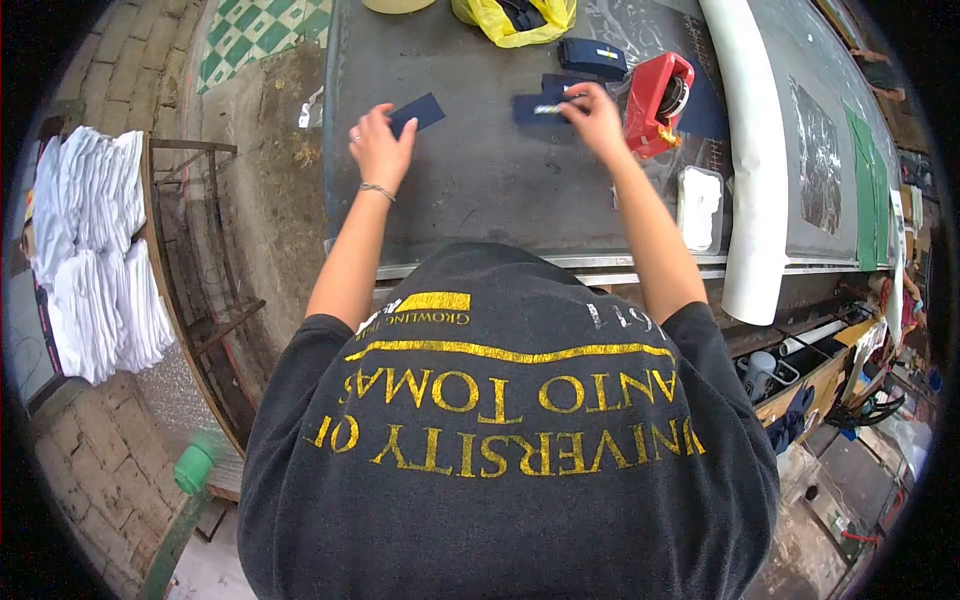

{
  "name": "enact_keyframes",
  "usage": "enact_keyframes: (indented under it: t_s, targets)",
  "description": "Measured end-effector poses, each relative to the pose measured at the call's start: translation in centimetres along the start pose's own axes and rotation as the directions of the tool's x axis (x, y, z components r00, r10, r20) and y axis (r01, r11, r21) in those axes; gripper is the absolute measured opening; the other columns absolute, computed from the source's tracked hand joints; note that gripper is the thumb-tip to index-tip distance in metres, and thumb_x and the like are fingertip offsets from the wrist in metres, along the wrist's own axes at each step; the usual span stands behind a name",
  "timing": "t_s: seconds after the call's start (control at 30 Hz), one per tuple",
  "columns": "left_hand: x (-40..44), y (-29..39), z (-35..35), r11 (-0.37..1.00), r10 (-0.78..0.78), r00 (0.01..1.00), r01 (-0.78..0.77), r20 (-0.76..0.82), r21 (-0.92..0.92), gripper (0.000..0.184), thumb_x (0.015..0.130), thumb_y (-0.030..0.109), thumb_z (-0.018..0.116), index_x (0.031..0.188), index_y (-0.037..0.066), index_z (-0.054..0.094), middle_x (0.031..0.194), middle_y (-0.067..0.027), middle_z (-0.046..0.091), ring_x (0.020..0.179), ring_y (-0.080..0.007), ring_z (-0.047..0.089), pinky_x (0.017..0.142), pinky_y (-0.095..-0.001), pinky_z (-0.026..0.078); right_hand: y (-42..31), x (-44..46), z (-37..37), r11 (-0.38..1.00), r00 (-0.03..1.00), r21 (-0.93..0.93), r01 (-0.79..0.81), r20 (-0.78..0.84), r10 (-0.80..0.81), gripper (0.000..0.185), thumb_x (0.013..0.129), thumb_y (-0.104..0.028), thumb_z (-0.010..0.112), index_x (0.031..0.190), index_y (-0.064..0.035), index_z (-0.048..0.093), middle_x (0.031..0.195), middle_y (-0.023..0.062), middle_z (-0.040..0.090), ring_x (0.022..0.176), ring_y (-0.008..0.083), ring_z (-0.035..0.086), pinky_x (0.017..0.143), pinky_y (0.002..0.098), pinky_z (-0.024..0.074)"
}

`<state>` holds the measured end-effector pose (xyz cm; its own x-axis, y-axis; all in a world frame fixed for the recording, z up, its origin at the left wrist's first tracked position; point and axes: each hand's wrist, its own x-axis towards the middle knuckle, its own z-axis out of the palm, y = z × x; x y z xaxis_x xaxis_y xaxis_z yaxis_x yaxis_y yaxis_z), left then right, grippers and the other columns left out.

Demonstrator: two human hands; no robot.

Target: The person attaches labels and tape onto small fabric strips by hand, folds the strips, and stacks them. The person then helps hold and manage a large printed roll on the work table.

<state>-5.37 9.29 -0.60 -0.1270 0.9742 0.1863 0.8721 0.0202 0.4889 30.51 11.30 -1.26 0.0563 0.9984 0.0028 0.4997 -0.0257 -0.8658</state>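
Patches (428, 112) at both hands!

Left hand (382, 145) has its fingers spread, thumb at a plain patch over the worktop (470, 185). Right hand (592, 118) bunches its fingers at the other patch (526, 110), by a pale tag (548, 109); can't tell if they're pinching. Looks like tagging, piece by piece; next move seems to call for neat alignment.

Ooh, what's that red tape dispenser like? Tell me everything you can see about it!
The red tape dispenser is bright and smooth, like hard plastic. A dark, round part sits in its right side, and there's an orange-yellow bit at the end nearest the person. It stands lengthwise on the dark grey table, its far end slanting a little right. The right hand is just left of it, not holding it. Whether tape is loaded is too small to tell.
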Motion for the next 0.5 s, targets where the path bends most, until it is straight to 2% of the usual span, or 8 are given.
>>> enact_keyframes:
  t_s: [0.07, 0.2, 0.27, 0.33, 0.4, 0.43, 0.47, 0.5]
  targets:
    - [0.8, -1.2, 0.1, 0.999, -0.029, 0.999, 0.029, -0.014, 0.019, 0.055, 0.080, 0.044, 0.075, 0.121, 0.012, 0.058, 0.114, -0.0099, 0.059, 0.112, -0.0329, 0.051, 0.097, -0.0479, 0.040, 1.1, 2.6, -2.3, 1.000, 0.998, -0.016, 0.004, -0.070, -0.005, 0.035, 0.082, -0.011, 0.076, 0.112, -0.0049, 0.059, 0.096, 0.0128, 0.070, 0.088, 0.0192, 0.066, 0.078, 0.0318, 0.0510]
    - [1.6, -2.2, -0.3, 0.994, -0.085, 0.990, 0.077, 0.112, 0.073, 0.055, 0.077, 0.048, 0.079, 0.116, 0.013, 0.061, 0.126, -0.0119, 0.051, 0.120, -0.0363, 0.045, 0.101, -0.0484, 0.038, 2.2, 4.6, -4.1, 0.953, 0.997, -0.302, -0.038, -0.077, 0.015, 0.045, 0.080, -0.020, 0.079, 0.118, -0.0073, 0.058, 0.099, 0.0129, 0.068, 0.093, 0.0270, 0.066, 0.082, 0.0371, 0.0505]
    - [1.6, -2.2, -0.3, 0.998, -0.054, 0.984, 0.052, 0.169, 0.020, 0.048, 0.076, 0.046, 0.081, 0.107, 0.013, 0.066, 0.126, -0.0114, 0.051, 0.121, -0.0371, 0.043, 0.102, -0.0498, 0.037, 0.2, 3.4, -3.1, 0.749, 0.955, -0.662, -0.027, -0.239, -0.177, 0.050, 0.077, -0.025, 0.080, 0.120, -0.0128, 0.059, 0.109, 0.0114, 0.065, 0.106, 0.0312, 0.058, 0.093, 0.0454, 0.0449]
    - [1.7, -1.9, -0.4, 0.999, -0.039, 0.993, 0.035, 0.113, 0.038, 0.038, 0.077, 0.038, 0.081, 0.100, 0.012, 0.067, 0.119, -0.0107, 0.058, 0.113, -0.0339, 0.051, 0.098, -0.0457, 0.041, -1.8, 2.2, -1.2, 0.804, 0.913, -0.583, 0.119, -0.254, -0.319, 0.044, 0.077, -0.025, 0.080, 0.115, -0.0125, 0.062, 0.112, 0.0115, 0.063, 0.107, 0.0301, 0.057, 0.095, 0.0449, 0.0440]
    - [2.3, -1.9, -0.1, 0.977, 0.022, 0.952, 0.043, 0.305, -0.207, 0.031, 0.080, 0.029, 0.079, 0.099, 0.009, 0.065, 0.105, -0.0096, 0.064, 0.102, -0.0279, 0.060, 0.092, -0.0388, 0.045, -3.1, 0.6, 1.0, 0.892, 0.935, -0.324, 0.316, -0.053, -0.351, 0.038, 0.077, -0.026, 0.080, 0.110, -0.0107, 0.066, 0.112, 0.0116, 0.064, 0.106, 0.0300, 0.058, 0.095, 0.0421, 0.0446]
    - [1.8, -0.6, -0.7, 0.903, 0.082, 0.947, 0.061, 0.310, -0.425, 0.027, 0.082, 0.022, 0.077, 0.098, 0.006, 0.062, 0.096, -0.0074, 0.067, 0.094, -0.0214, 0.064, 0.088, -0.0327, 0.047, -6.1, -1.3, 2.1, 0.973, 0.979, -0.106, 0.205, 0.028, -0.203, 0.038, 0.079, -0.028, 0.080, 0.110, -0.0103, 0.069, 0.113, 0.0115, 0.065, 0.108, 0.0293, 0.059, 0.093, 0.0386, 0.0464]
    - [1.4, 0.6, -1.2, 0.831, 0.145, 0.927, 0.075, 0.345, -0.551, 0.028, 0.083, 0.023, 0.078, 0.098, 0.006, 0.061, 0.099, -0.0047, 0.065, 0.099, -0.0181, 0.062, 0.089, -0.0322, 0.046, -5.9, -2.3, 3.6, 0.984, 0.982, -0.051, 0.170, 0.093, -0.165, 0.043, 0.083, -0.030, 0.078, 0.118, -0.0076, 0.067, 0.119, 0.0105, 0.065, 0.110, 0.0256, 0.060, 0.090, 0.0358, 0.0482]
    - [0.9, 2.1, -1.8, 0.790, 0.168, 0.915, 0.097, 0.366, -0.605, 0.028, 0.083, 0.021, 0.078, 0.099, 0.006, 0.061, 0.099, -0.0041, 0.066, 0.098, -0.0162, 0.062, 0.088, -0.0311, 0.046, -6.8, -3.3, 4.6, 0.993, 0.989, 0.118, 0.022, 0.141, -0.038, 0.044, 0.085, -0.030, 0.077, 0.119, -0.0050, 0.066, 0.120, 0.0099, 0.065, 0.109, 0.0227, 0.060, 0.088, 0.0339, 0.0486]
